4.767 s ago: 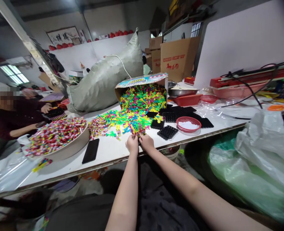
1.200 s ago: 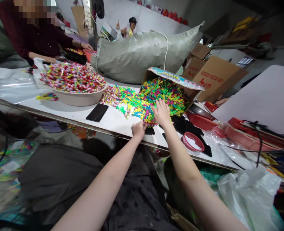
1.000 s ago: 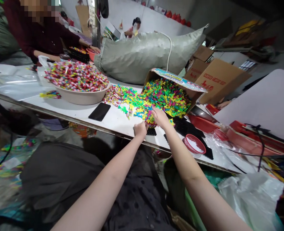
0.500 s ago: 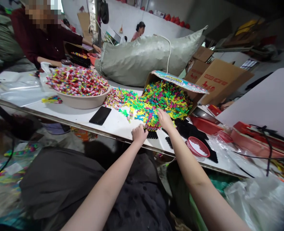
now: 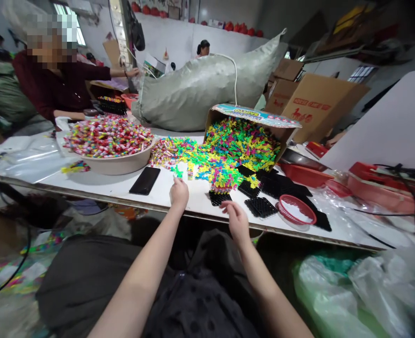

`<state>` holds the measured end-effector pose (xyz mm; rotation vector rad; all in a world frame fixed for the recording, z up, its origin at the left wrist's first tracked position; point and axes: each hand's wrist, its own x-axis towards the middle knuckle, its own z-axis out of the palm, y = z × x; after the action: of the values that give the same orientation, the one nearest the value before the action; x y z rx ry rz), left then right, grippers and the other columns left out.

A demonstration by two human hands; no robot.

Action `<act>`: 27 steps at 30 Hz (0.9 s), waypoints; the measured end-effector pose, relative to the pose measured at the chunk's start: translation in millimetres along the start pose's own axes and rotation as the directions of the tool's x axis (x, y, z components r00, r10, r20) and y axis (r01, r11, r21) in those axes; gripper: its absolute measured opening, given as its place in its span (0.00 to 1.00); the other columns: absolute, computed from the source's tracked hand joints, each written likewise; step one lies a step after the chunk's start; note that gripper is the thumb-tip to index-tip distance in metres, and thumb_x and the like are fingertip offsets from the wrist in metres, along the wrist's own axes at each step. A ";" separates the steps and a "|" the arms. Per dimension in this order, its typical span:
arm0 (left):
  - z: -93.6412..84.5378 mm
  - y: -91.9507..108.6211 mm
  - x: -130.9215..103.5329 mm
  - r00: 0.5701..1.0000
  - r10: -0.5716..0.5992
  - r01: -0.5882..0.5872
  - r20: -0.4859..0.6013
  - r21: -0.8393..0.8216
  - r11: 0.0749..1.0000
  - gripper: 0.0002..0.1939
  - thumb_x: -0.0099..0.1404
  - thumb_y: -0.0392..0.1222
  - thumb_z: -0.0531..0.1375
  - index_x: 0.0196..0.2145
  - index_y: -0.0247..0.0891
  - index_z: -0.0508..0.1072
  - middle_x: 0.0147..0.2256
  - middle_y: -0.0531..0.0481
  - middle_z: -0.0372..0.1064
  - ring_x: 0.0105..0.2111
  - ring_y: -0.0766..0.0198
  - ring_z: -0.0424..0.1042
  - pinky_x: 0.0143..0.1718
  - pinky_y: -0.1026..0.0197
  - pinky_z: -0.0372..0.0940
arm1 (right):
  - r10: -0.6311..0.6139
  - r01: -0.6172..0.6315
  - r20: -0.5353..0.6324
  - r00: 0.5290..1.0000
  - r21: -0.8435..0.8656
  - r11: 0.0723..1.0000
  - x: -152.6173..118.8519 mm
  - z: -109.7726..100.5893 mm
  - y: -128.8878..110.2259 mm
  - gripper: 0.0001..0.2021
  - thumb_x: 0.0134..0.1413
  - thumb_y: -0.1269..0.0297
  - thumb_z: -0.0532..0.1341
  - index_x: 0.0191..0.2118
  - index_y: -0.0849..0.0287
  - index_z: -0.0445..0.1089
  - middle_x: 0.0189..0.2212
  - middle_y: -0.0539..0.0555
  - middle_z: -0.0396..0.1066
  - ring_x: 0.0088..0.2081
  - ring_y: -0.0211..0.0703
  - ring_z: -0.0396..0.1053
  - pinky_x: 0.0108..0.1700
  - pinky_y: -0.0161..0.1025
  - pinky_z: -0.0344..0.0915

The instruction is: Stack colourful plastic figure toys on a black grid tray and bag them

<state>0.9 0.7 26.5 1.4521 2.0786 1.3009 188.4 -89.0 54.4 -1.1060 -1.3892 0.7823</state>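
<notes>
My left hand [image 5: 179, 194] is over the white table, its fingers curled together at a small green plastic figure [image 5: 177, 172]; what lies inside the fingers is hidden. My right hand [image 5: 237, 220] hovers at the table's front edge, fingers apart and loosely bent, with nothing visible in them. Just beyond it is a black grid tray [image 5: 220, 199], with candy-like tubes topped by colourful figures [image 5: 224, 179] packed upright at its far side. Behind them, loose figures spill from a tipped cardboard box [image 5: 254, 115]. Small wrapped tubes [image 5: 163, 151] lie in a pile to the left.
A beige basin [image 5: 119, 165] heaped with tubes and a black phone [image 5: 145, 180] stand left. More black trays [image 5: 260, 206] and a red basket [image 5: 297, 210] are right. A large grey-green sack [image 5: 200, 89] lies behind; a co-worker [image 5: 63, 89] sits far left.
My left hand has left the black tray and moved left to the green figure. My right hand has drawn back from the figures toward the table edge. The co-worker's arm has lifted slightly.
</notes>
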 end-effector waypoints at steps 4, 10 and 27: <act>-9.4 -1.9 -72.3 0.993 0.112 -0.100 0.041 -0.219 0.970 0.07 0.65 0.44 0.47 0.35 0.38 0.53 0.32 0.49 0.64 0.32 0.67 0.67 0.35 0.64 0.62 | 0.318 -0.332 0.101 0.943 0.206 0.920 -31.2 18.8 32.9 0.19 0.48 0.54 0.58 0.43 0.59 0.69 0.35 0.55 0.71 0.29 0.37 0.64 0.30 0.35 0.61; 5.9 3.0 -130.4 0.916 0.216 0.161 0.338 -0.803 0.574 0.15 0.59 0.48 0.55 0.28 0.40 0.50 0.26 0.55 0.60 0.28 0.69 0.65 0.33 0.65 0.62 | 0.283 -0.300 0.105 0.953 0.236 0.924 -36.1 20.8 22.4 0.16 0.42 0.53 0.62 0.34 0.61 0.72 0.33 0.54 0.71 0.32 0.40 0.66 0.32 0.35 0.62; 53.9 30.6 -133.8 0.733 0.510 -0.636 0.450 0.187 0.749 0.23 0.62 0.51 0.50 0.54 0.48 0.60 0.58 0.47 0.52 0.59 0.54 0.49 0.57 0.44 0.45 | 0.221 -0.182 -0.195 0.956 0.196 0.964 -10.4 -28.9 27.9 0.18 0.37 0.55 0.65 0.35 0.60 0.66 0.30 0.55 0.72 0.30 0.42 0.70 0.34 0.40 0.67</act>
<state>115.2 -84.5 -11.6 2.4355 1.6838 0.7454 220.8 -93.3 28.9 -1.1684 -1.0158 0.8860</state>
